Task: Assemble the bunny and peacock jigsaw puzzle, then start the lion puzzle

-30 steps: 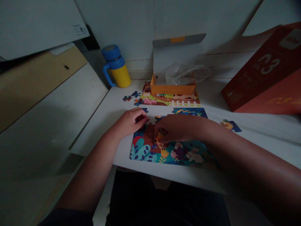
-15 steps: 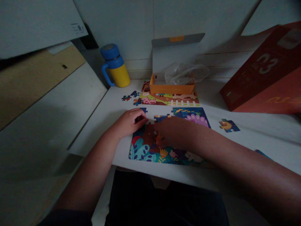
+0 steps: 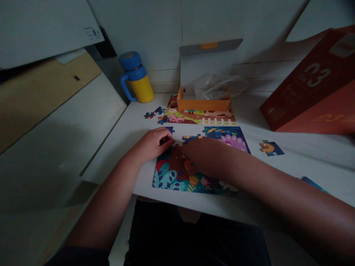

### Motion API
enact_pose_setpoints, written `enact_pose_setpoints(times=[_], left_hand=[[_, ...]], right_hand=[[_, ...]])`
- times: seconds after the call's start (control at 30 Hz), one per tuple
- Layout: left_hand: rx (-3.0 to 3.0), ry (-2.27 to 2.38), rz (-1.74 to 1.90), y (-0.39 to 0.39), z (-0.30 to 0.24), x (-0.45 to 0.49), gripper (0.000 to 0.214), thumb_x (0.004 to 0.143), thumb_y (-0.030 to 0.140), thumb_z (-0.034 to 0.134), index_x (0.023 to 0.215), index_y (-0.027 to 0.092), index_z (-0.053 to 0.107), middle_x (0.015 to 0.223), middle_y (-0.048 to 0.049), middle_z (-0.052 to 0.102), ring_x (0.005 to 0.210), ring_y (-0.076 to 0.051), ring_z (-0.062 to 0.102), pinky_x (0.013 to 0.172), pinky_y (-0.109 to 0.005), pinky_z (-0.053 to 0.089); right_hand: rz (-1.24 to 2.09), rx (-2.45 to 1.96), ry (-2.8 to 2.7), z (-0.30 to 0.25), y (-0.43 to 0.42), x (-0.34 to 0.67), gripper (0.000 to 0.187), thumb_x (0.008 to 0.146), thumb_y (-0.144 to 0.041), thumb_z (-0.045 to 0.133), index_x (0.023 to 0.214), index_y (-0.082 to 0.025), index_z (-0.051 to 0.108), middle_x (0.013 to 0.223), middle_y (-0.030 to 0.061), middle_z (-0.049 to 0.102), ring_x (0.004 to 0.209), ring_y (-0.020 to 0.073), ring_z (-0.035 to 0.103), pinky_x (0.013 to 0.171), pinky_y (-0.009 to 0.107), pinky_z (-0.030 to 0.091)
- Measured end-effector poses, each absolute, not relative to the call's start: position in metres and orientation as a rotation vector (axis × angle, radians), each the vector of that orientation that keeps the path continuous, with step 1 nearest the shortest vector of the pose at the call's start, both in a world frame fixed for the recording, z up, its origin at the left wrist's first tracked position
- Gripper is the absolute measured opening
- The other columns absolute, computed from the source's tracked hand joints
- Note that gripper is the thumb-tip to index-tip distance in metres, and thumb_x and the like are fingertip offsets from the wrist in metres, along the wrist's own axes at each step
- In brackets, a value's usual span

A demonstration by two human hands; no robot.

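A partly assembled jigsaw puzzle [image 3: 169,178] with plants, flowers and a purple sea-creature-like shape lies before me on the white table. My left hand [image 3: 158,143] rests at its upper left edge, fingers curled and thumb pressed near the puzzle. Whatever those fingers may pinch is hidden. My right hand [image 3: 206,155] is over the middle of the puzzle, fingers bent down onto the brown area. Its fingertips are mostly covered by the hand, and I cannot make out what is in them. A blue puzzle piece [image 3: 169,129] shows just above my left hand.
Loose pieces [image 3: 150,115] lie left of a second, farm-themed puzzle [image 3: 191,117]. On that stands an open orange box [image 3: 203,105] with a plastic bag [image 3: 213,87]. Joined pieces [image 3: 271,148] lie right. A blue-yellow flask [image 3: 137,77] and a red box [image 3: 305,85] stand behind.
My right fingertips have shifted slightly over the brown area of the puzzle. My left hand stays in place, and the loose pieces have not moved.
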State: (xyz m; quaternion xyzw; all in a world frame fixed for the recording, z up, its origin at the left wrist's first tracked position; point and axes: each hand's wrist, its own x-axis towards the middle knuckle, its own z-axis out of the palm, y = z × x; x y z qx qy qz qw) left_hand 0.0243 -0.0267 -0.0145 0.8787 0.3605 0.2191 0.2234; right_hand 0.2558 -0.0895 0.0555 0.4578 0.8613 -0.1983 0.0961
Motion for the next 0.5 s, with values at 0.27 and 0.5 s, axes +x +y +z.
enact_pose_setpoints(times=[0.27,0.5], left_hand=[[2.412,1.001,0.587,-0.0276,-0.0127,0.0243,0.014,0.104,0.03,0.069,0.093,0.021,0.069,0.089,-0.0019,0.067,0.076,-0.016,0.062,0.07,-0.029,0.045],[2.409,1.147,0.591,-0.0242,-0.0135,0.0207,0.016,0.103,0.032,0.067,0.092,0.021,0.071,0.09,-0.0028,0.071,0.08,-0.018,0.066,0.073,-0.03,0.048]], right_hand=[[-0.466,1.243,2.452,0.0564,-0.0909,0.249,0.025,0.088,-0.026,0.085,0.11,-0.014,0.085,0.103,0.0219,0.082,0.093,0.0363,0.081,0.077,0.041,0.058],[-0.49,1.267,2.417,0.0535,-0.0904,0.2481,0.025,0.094,-0.027,0.079,0.114,-0.014,0.084,0.106,0.0213,0.083,0.102,0.0366,0.08,0.08,0.04,0.059]])
